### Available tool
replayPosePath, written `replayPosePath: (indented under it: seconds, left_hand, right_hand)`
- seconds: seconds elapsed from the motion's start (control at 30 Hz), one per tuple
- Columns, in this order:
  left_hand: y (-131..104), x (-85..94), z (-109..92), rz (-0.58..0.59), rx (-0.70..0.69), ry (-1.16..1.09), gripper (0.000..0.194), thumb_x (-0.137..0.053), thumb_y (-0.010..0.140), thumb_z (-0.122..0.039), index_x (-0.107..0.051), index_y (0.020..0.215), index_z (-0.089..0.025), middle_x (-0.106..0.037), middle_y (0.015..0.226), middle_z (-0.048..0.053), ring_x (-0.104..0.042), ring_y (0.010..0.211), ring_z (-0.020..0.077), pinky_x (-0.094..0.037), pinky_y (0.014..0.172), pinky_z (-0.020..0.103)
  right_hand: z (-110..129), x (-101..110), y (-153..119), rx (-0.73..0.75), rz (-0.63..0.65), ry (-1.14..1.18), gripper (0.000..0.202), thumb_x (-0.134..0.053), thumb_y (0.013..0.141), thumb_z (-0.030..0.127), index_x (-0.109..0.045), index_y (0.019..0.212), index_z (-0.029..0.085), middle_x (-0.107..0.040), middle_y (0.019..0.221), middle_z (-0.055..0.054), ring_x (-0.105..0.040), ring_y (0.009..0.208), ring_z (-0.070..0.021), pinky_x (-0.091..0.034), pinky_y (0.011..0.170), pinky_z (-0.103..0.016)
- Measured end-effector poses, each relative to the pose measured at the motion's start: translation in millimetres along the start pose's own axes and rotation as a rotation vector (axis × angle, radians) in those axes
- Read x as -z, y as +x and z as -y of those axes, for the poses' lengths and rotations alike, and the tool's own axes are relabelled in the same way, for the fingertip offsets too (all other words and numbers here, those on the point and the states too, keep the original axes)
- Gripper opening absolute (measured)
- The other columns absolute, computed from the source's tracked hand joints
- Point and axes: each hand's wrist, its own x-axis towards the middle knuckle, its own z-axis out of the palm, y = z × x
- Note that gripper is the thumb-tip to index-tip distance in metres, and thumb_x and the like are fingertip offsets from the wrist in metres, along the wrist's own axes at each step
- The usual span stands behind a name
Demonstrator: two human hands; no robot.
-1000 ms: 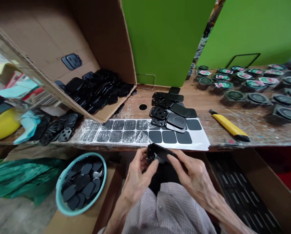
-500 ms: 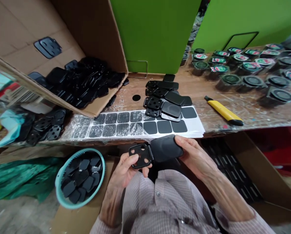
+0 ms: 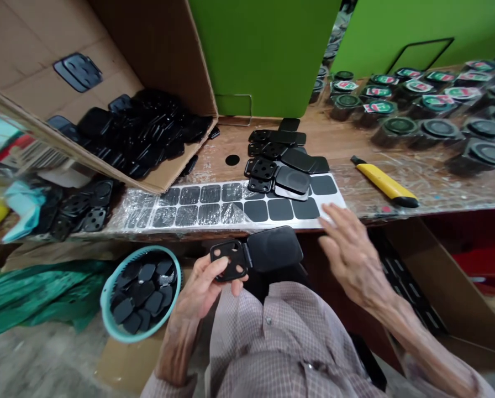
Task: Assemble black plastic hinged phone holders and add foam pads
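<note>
The left hand (image 3: 208, 276) pinches an unfolded black hinged case (image 3: 256, 252), one panel perforated, one solid, before the worktop's (image 3: 338, 138) front edge; open space separates it from the right hand (image 3: 351, 251), fingers parted.

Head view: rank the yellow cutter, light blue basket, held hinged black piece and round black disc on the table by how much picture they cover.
1. Light blue basket
2. Hinged black piece
3. Yellow cutter
4. Round black disc
</note>
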Motion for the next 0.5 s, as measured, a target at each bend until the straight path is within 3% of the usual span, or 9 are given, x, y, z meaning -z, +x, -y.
replayPosePath:
  seconds: [0.07,0.2,0.33,0.5]
  left_hand:
    - [-1.0,4.5,0.3,0.100,-0.015,0.033,0.026,-0.059,0.084,-0.040,-0.070,0.068,-0.023,-0.057,0.053,0.003,-0.058,0.060,0.0194,-0.051,0.078,0.036]
    - [-0.6,-0.9,1.3,0.066,-0.022,0.042,0.022,-0.061,0.082,-0.037,-0.070,0.069,-0.022,-0.058,0.056,0.003,-0.058,0.061,0.0201,-0.050,0.077,0.037]
    - [-2.3,-9.4,1.0,-0.072,-0.035,-0.011,0.021,-0.064,0.080,-0.038,-0.069,0.068,-0.021,-0.055,0.055,0.002,-0.055,0.059,0.0191,-0.049,0.080,0.038]
    - [2.2,-0.7,0.5,0.102,0.007,-0.008,0.024,-0.065,0.079,-0.041,-0.069,0.067,-0.020,-0.057,0.052,0.003,-0.056,0.059,0.0197,-0.049,0.077,0.036]
  right_hand:
    - [-0.9,7.8,-1.3,-0.266,-0.027,0.169,0.034,-0.040,0.100,0.032,-0.060,0.125,0.022,-0.063,0.125,-0.010,-0.057,0.118,-0.0247,-0.042,0.104,-0.047]
    - [17.4,9.8,-7.6,-0.634,0.176,0.720,0.040,-0.034,0.101,0.043,-0.066,0.112,0.022,-0.069,0.101,-0.007,-0.064,0.089,-0.0192,-0.051,0.083,-0.034]
    - [32.0,1.3,-8.4,-0.746,0.235,1.005,0.038,-0.041,0.099,0.046,-0.064,0.115,0.020,-0.068,0.096,-0.006,-0.062,0.086,-0.0183,-0.051,0.075,-0.030]
    - [38.9,-1.2,-3.6,-0.838,0.222,1.238,0.025,-0.055,0.094,0.041,-0.063,0.104,0.020,-0.067,0.091,-0.003,-0.061,0.075,-0.0128,-0.051,0.070,-0.025]
